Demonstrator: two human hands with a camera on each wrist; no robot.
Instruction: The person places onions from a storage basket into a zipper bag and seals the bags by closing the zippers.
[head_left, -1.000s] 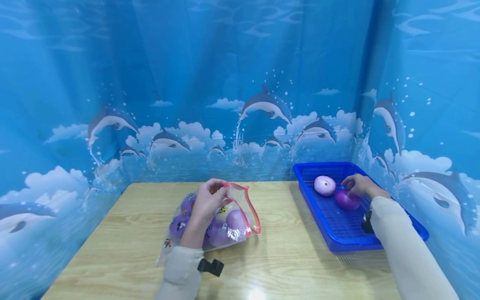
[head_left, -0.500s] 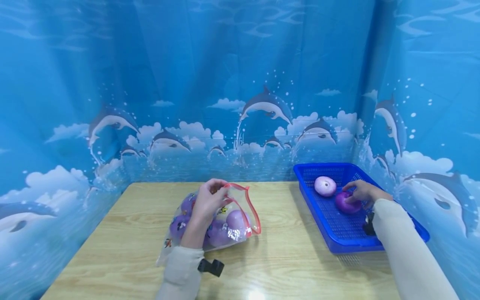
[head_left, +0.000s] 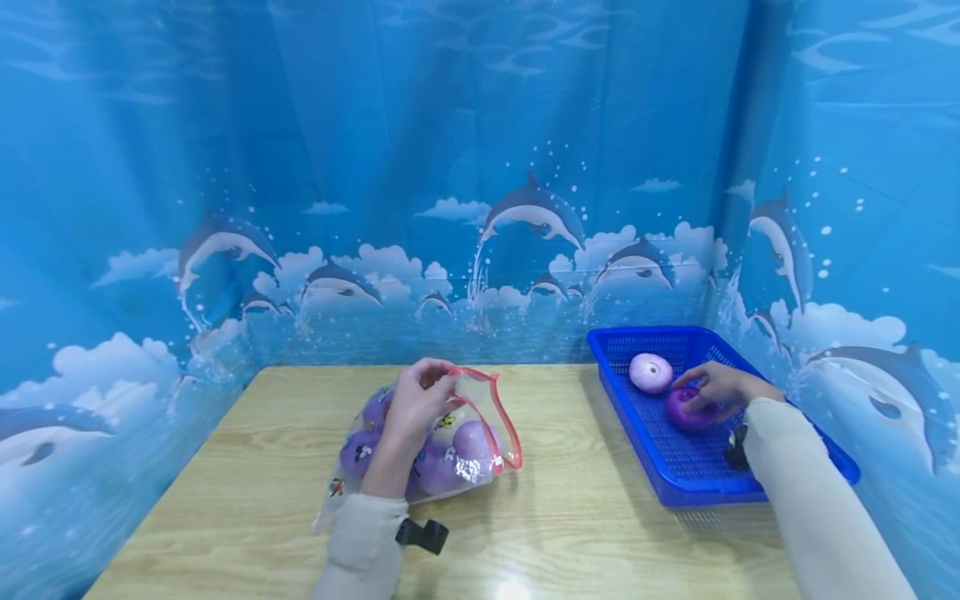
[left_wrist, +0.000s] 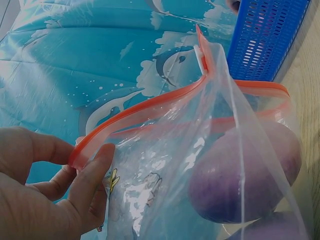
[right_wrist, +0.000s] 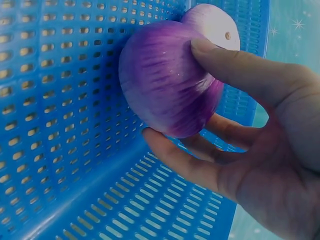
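My left hand (head_left: 420, 404) pinches the red zip edge of a clear plastic bag (head_left: 512, 433) printed with small cartoon figures. Several purple onions (head_left: 471, 437) lie inside this bag, and its mouth gapes to the right. In the left wrist view, thumb and fingers close on the orange-red strip (left_wrist: 140, 108). Over at the blue basket (head_left: 675, 493), my right hand (head_left: 723, 387) grips a dark purple onion (right_wrist: 160, 80), thumb on top and fingers beneath. A paler onion (head_left: 649, 373) sits just behind it, also in the basket.
Light wood tabletop (head_left: 555, 517) stretches between bag and basket. A blue curtain (head_left: 420, 167) with dolphins hangs behind the table and along both sides. The basket's raised walls surround the two onions there.
My right hand has shifted its fingers around the dark onion, which has moved slightly left and toward me in the basket. The left hand and bag stay put.
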